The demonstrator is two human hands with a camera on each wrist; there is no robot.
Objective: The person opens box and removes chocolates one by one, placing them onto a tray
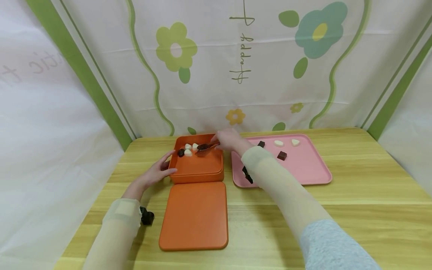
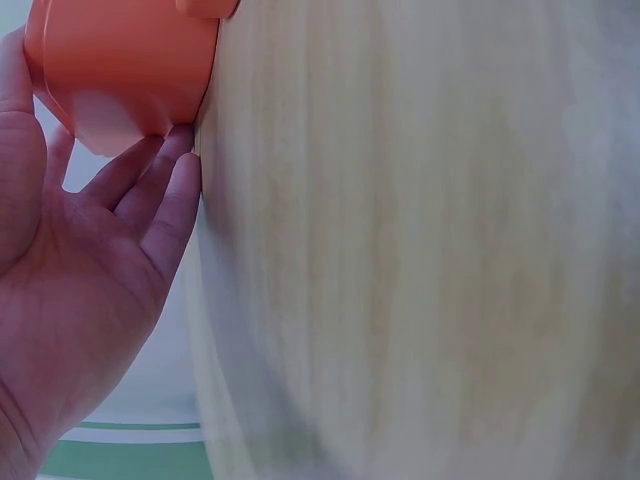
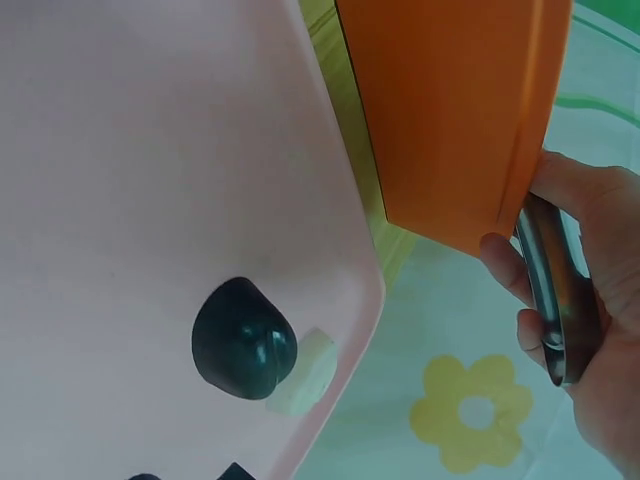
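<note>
While the right hand [image 1: 230, 139] curls round the metal tongs [image 3: 547, 285], the left hand [image 1: 156, 172] spreads nearly straight fingers against the left side of the orange box [image 1: 202, 165]. The tongs, their heads inside the box, should be light, stiff and smooth, best squeezed midway along the arms; the white pieces [image 1: 188, 153] look hard, perhaps slippery, suiting a gentle pinch across their sides. Whether the tongs grip one is unclear, and the right forearm [image 1: 287, 187] hides part of the pink tray [image 1: 303, 170].
</note>
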